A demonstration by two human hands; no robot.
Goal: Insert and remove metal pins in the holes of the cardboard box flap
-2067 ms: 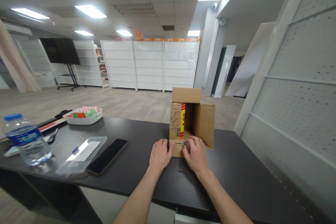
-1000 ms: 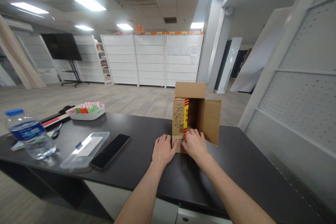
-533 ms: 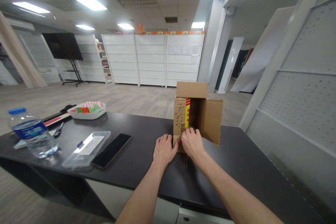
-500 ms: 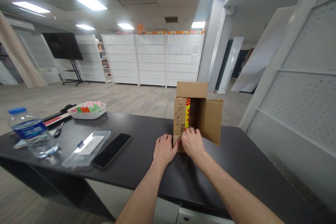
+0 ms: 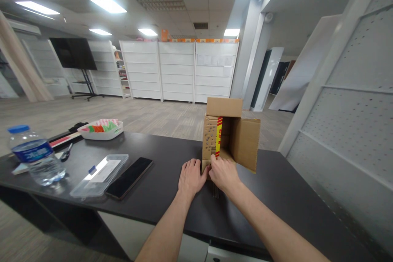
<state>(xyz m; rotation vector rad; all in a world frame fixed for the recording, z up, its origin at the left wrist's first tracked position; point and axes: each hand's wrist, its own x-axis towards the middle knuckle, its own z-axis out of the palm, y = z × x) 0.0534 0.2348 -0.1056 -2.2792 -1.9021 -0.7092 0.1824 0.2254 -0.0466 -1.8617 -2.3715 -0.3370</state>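
Note:
A small cardboard box [image 5: 210, 133] lies on its side on the dark table, its open end towards me and its flaps spread up, right and down. Yellow-and-red tape runs down beside the opening, and several dark dots mark the left panel. My left hand [image 5: 190, 175] rests along the box's lower left, fingers stretched out on the table, thumb at the lower flap. My right hand [image 5: 225, 173] is closed at the lower front edge, fingertips curled; what they pinch is hidden. Several thin metal rods [image 5: 215, 191] lie under the lower flap, partly covered by this hand.
Left on the table [image 5: 166, 151] are a black phone [image 5: 129, 178], a clear plastic case [image 5: 100, 176], a water bottle [image 5: 37, 157] and a white basket [image 5: 102, 132] of colourful packets. A perforated panel [image 5: 356, 131] stands to the right.
My right hand has shifted slightly left and down along the box's lower edge, its fingers curling more. My left hand and the box stay nearly in place.

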